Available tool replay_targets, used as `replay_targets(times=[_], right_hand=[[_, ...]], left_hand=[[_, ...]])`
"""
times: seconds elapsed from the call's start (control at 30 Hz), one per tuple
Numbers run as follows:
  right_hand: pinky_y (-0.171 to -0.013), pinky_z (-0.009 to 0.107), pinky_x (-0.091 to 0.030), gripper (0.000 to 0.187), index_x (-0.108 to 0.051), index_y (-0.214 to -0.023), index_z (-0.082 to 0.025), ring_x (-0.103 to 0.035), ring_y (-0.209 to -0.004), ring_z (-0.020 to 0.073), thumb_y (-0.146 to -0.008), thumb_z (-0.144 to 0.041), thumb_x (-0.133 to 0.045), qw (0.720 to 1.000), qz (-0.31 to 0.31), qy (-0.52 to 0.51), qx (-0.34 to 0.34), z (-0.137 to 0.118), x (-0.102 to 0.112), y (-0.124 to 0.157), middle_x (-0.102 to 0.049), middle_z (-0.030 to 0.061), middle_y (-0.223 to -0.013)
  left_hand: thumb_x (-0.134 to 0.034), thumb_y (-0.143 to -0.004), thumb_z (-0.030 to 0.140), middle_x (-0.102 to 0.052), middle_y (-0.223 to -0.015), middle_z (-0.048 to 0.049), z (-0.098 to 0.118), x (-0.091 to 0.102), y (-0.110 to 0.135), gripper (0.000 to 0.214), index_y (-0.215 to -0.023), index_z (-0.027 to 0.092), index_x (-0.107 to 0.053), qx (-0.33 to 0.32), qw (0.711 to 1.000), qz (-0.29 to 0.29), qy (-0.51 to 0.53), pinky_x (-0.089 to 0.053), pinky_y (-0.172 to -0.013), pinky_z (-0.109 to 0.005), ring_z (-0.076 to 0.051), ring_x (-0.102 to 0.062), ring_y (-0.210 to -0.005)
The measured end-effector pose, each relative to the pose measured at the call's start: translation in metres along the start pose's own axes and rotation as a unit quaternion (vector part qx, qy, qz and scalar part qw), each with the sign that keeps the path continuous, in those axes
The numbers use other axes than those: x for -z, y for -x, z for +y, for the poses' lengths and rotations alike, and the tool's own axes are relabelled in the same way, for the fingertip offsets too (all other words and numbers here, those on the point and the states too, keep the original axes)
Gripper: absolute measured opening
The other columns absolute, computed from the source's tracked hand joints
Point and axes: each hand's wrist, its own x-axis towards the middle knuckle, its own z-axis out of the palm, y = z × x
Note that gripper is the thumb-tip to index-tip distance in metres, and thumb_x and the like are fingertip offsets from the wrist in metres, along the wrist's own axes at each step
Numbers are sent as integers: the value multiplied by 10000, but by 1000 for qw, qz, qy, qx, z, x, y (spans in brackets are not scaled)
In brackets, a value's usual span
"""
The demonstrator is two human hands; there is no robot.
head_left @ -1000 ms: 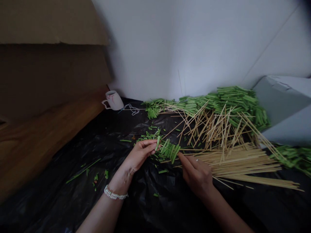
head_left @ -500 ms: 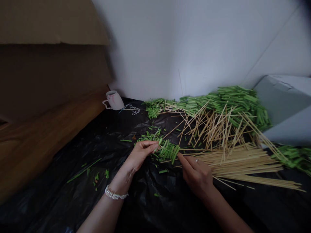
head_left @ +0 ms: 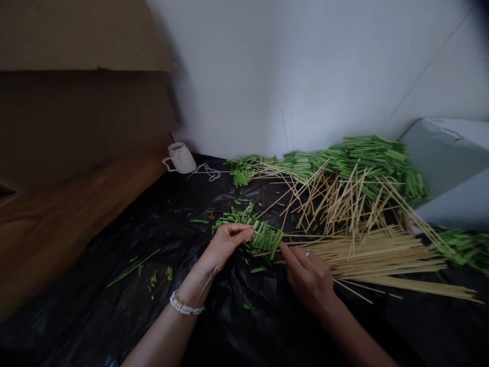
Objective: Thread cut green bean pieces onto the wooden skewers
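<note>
Fingers of left hand (head_left: pixel 228 240) pinch green stem piece (head_left: pixel 254 226); right hand (head_left: pixel 310 275) fingers grip loaded skewer (head_left: pixel 268 238).

Dim overall; light source out of sight. Soft, even daylight lies on the white wall (head_left: pixel 305 76) beyond the fingers (head_left: pixel 244 233), the brightest area, with no glare. The black sheet (head_left: pixel 237 316) under the left hand (head_left: pixel 225 242) and right hand (head_left: pixel 309 275) swallows detail, showing only a faint sheen on its creases. Green pieces (head_left: pixel 267 237) at the fingertips are fairly sharp, their colour muted. The cardboard (head_left: pixel 76 35) far left of the fingers is smeared and underexposed, with a soft shadow on the wall beside it. Skewers (head_left: pixel 382 255) right of the fingers bow outward: wide-lens distortion. The upper-right corner is vignetted dark. The forearms, nearer than the fingers, sink into murk.
</note>
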Motion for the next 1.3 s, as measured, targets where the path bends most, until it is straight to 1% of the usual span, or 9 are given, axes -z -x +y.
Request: replay_targets(times=[0.2, 0.5, 0.73, 0.9, 0.97, 1.03, 1.13, 1.2, 1.3], right_hand=[[-588, 276, -386, 397, -607, -1202, -128, -563, -626, 127, -858, -18, -444, 1000, -4, 1, -5, -1, 1, -2, -674, 28, -748], [-611, 285, -407, 377, -595, -1191, -112, -600, -678, 142, -870, -2, -431, 999, 4, -40, -9, -3, 0, 0, -700, 50, -805], [-623, 291, -413, 350, -594, -1172, -111, -615, -698, 149, -876, -1, -443, 999, 13, -48, -12, -3, 0, -1, -706, 52, -810], [-622, 288, -409, 345, -589, -1175, -102, -610, -692, 146, -879, 0, -444, 999, 14, -37, -10, -2, 0, -3, -708, 56, -824], [-609, 289, -402, 343, -593, -1173, -93, -599, -669, 141, -875, 4, -453, 999, 18, -30, -6, -2, 0, -4, -706, 57, -817], [-602, 291, -400, 329, -602, -1164, -86, -593, -657, 139, -876, -2, -468, 999, 20, -27, -1, -3, 1, -4, -700, 56, -799], [-611, 289, -413, 305, -606, -1162, -86, -597, -681, 144, -894, -31, -471, 999, 10, -30, 6, -2, 1, -5, -694, 60, -803], [-633, 288, -431, 326, -592, -1185, -84, -598, -713, 152, -904, -30, -437, 1000, -1, -24, 10, 0, 2, -6, -696, 71, -838], [-709, 318, -464, 380, -552, -1241, -65, -596, -803, 187, -898, -10, -397, 1000, -7, -4, 9, 9, 3, -8, -696, 105, -924]], left_hand=[[-820, -633, 386, -714, -749, -28, -4, -1, -1, 281, -802, 166, -774, 11, 1000, -1, 12, -416, -683, -255, -126, -556, -662], [-842, -623, 364, -653, -706, -9, -3, 0, 1, 291, -782, 141, -745, 44, 996, -29, 69, -379, -637, -221, -88, -518, -642], [-855, -614, 345, -647, -711, -5, -5, 0, -1, 280, -787, 148, -756, 60, 993, -34, 96, -394, -649, -207, -81, -520, -659], [-880, -563, 363, -652, -738, -4, 1, -4, 2, 324, -782, 158, -758, 81, 986, -21, 142, -450, -703, -231, -95, -549, -698], [-876, -568, 377, -659, -747, -8, 3, -6, 4, 330, -785, 159, -757, 84, 985, -36, 144, -464, -710, -244, -104, -561, -704], [-863, -592, 379, -676, -769, -18, 5, -9, 7, 317, -790, 157, -755, 84, 986, -67, 128, -471, -715, -254, -115, -577, -713], [-832, -649, 369, -680, -759, -21, 5, -10, 9, 269, -770, 144, -747, 68, 989, -95, 91, -463, -693, -237, -111, -576, -692], [-827, -660, 358, -658, -710, -7, 5, -8, 7, 253, -748, 138, -738, 49, 992, -80, 84, -450, -658, -212, -92, -552, -651], [-842, -641, 336, -626, -660, 10, 8, 1, 1, 246, -705, 132, -720, 20, 993, -29, 117, -447, -618, -189, -75, -529, -613]])
